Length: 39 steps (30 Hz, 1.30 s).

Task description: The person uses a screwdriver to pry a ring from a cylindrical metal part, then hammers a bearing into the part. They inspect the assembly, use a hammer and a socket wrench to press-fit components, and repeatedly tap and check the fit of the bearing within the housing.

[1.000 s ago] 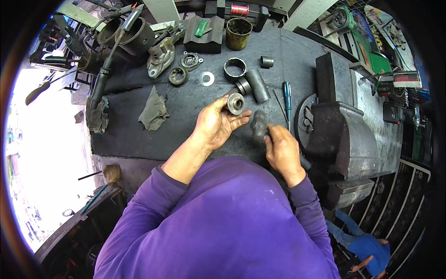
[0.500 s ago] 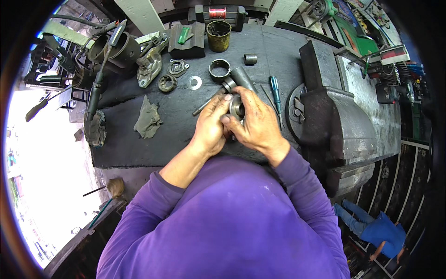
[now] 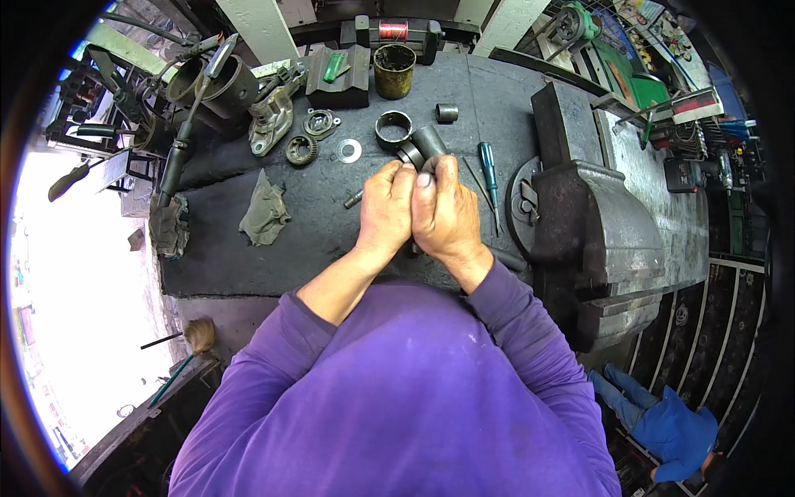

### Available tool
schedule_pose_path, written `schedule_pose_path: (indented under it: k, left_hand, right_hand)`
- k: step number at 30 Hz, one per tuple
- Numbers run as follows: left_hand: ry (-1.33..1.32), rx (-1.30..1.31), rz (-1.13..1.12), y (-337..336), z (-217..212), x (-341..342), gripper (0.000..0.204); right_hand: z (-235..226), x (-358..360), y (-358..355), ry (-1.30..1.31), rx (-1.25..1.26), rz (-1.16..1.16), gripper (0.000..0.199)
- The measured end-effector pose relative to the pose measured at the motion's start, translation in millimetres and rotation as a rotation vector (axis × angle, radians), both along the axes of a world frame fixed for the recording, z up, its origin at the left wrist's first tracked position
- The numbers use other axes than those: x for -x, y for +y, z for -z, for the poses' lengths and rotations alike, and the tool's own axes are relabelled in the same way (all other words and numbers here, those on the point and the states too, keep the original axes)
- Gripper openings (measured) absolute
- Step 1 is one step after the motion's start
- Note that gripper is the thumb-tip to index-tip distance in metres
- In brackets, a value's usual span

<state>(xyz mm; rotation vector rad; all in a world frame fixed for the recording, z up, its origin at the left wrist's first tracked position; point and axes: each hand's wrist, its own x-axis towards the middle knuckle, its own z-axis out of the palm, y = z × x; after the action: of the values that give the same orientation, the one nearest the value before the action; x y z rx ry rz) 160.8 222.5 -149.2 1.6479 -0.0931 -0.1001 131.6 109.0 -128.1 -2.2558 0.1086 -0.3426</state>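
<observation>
both hands are clasped together over the near part of the dark worktop (image 3: 213, 267), and the round metal part that showed between them half a second ago is now covered by their grip. the left hand (image 3: 384, 212) has its fingers curled in against the right hand (image 3: 448, 209), whose thumb lies along the inner side where the two meet; just how each one pinches the part cannot be seen.

right beyond the fingertips lies a dark metal cylinder (image 3: 427, 141), with a wider ring (image 3: 392, 147) standing next to its far end and a short sleeve (image 3: 447, 113) off to the right. a blue-handled screwdriver (image 3: 487, 172) lies on the right, between the hands and a big vise (image 3: 623, 224). to the left are a flat washer (image 3: 358, 151), a toothed ring (image 3: 312, 149) and a crumpled grey rag (image 3: 265, 212). farther back stand a grimy yellow can (image 3: 393, 81) and a grooved block (image 3: 341, 89). at lower right is a person in a blue shirt (image 3: 681, 432).
</observation>
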Motion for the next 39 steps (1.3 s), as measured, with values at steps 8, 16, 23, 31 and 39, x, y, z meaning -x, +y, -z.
schedule_pose_path:
  k: [8,16,23,31,39]
  left_hand:
    - [-0.462,-0.365,0.086,0.2,10.9,-12.7,0.022]
    - [-0.022,-0.158,0.107,-8.8,22.3,-17.8,0.031]
    - [0.821,0.6,0.114,-2.7,4.4,-6.5,0.028]
    - [0.914,0.899,0.341,16.5,11.4,-0.7,0.041]
    - [1.098,0.997,0.093,40.9,15.6,-8.4,0.039]
  right_hand:
    - [24.6,-3.3,-0.9,0.747,-0.984,0.369,0.049]
    - [31.7,6.9,-11.4,0.055,0.036,0.046,0.043]
    - [1.1,12.5,-26.0,-0.133,0.034,-0.19,0.062]
    - [-3.1,29.3,-52.8,0.18,-0.249,-0.269,0.065]
    - [1.9,45.2,-67.9,0.461,-0.059,-0.082,0.037]
